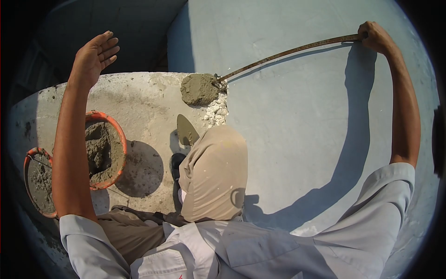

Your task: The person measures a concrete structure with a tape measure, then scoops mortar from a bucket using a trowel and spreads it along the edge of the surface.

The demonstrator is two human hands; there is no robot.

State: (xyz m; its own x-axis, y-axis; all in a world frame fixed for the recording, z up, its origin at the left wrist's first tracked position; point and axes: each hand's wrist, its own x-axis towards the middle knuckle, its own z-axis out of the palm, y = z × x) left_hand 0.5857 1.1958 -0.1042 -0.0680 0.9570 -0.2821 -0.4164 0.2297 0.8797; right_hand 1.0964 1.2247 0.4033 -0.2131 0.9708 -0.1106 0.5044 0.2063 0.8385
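My right hand is closed around one end of a long, thin, rusty-brown metal strip, up against the blue-grey wall. The strip runs left and down in a slight curve, and its far end meets a lump of wet mortar. My left hand is raised at the upper left with fingers stretched out, holding nothing. A trowel with mortar on its blade lies by my knee; its handle is hidden.
An orange-rimmed bucket of mortar stands left of my leg, partly behind my left forearm. A smaller bucket sits further left. White rubble lies along the wall's foot, on the rough concrete surface.
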